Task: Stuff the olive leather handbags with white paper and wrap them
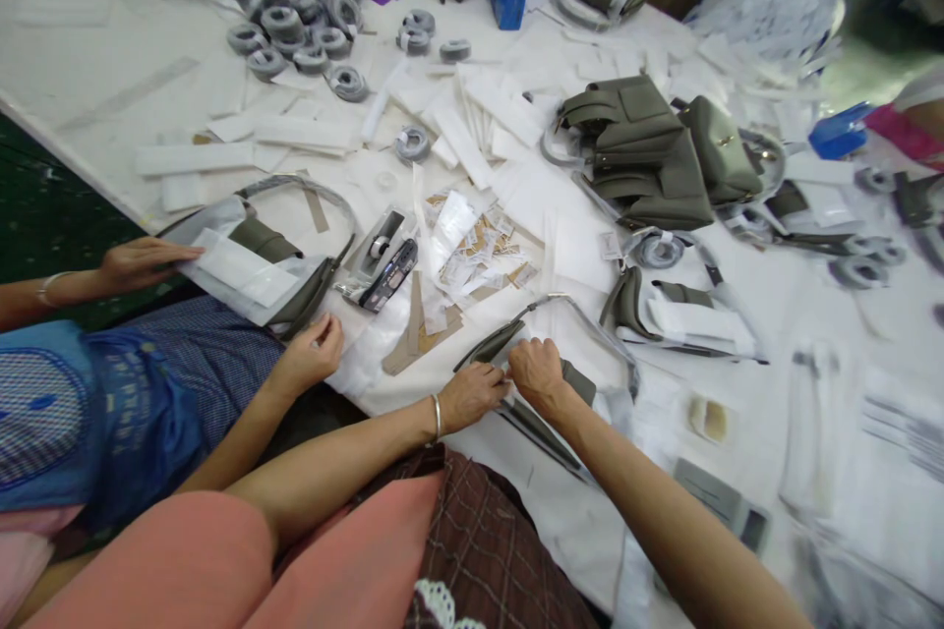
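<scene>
An olive-grey handbag (542,423) lies on the table right in front of me, its strap wrapped in clear film and arching away behind it. My left hand (476,395), with a bangle at the wrist, has its fingers closed at the bag's near left edge. Just to the right, my right hand (537,373) is curled like a fist over the bag's upper left part. The two hands nearly meet. What the right fingers pinch is hidden beneath them.
At left a co-worker's hands (314,352) are at another wrapped handbag (258,260). A phone-like device (389,275) and paper tags (483,246) lie between us. Beyond are coiled grey straps (284,25), white paper strips (457,133) and stacked olive bags (641,152). A grey box-like device (712,496) sits right.
</scene>
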### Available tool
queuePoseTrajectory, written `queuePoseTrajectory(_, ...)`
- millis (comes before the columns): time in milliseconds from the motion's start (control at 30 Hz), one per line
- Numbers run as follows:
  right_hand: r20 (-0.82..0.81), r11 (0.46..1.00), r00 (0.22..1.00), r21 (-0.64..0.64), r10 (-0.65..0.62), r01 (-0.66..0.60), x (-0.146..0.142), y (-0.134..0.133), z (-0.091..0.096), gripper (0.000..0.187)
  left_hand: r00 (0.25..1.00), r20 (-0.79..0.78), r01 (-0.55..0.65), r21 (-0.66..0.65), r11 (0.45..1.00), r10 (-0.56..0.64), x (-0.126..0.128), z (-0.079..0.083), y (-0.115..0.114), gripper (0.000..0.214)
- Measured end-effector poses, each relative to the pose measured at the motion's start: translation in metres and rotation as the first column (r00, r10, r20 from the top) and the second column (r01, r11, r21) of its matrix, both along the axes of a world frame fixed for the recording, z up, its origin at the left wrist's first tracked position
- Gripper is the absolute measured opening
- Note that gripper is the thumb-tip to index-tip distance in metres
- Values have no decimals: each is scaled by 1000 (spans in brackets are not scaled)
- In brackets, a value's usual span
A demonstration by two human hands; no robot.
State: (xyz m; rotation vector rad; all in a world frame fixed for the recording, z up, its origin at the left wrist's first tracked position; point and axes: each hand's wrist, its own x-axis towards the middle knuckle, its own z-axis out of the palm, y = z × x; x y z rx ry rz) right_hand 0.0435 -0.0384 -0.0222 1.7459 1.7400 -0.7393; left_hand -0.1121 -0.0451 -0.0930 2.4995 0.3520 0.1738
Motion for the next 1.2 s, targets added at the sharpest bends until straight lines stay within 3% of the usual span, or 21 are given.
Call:
queuePoseTrajectory(200,186,963,970,246,-156,107,28,-14,9,39,1000,20,7,44,999,-8,1,3,3,20)
queuePoseTrajectory(333,220,908,953,405,-206,103,44,-7,21,21,1000,6,21,61,998,-21,-1,4,3,21)
queuePoseTrajectory(433,139,879,965,457,-224,139,42,-15,29,21,999,21,30,57,998,-32,-1,2,1,21)
queuePoseTrajectory(633,-12,897,943,304,-333,321,15,-46,8,13,999,-11,37,32,999,-37,-1,3,6,22)
queuePoseTrajectory(767,-15,848,895,312,-447,428,19,-46,-1,11,999,41,20,-170,985,-14,-3,14,17,27)
queuePoseTrajectory(833,-94,786,837,299,-540,541,30,-49,3,12,992,105,-40,-311,950,76,-5,20,19,39)
queuePoseTrajectory(900,-233,683,719,224,-655,695,41,-58,9,14,976,135,-98,-417,904,169,-8,26,17,48)
queuePoseTrajectory(1000,-368,550,528,54,-765,834,50,-80,13,19,954,105,-185,-532,826,281,-11,31,12,40)
queuePoseTrajectory(1133,-480,475,373,-106,-794,874,47,-104,11,26,900,-10,-348,-619,704,435,-13,32,17,21)
queuePoseTrajectory(1200,-504,482,348,-159,-790,862,42,-108,13,29,889,-37,-389,-586,711,456,-14,31,24,19)
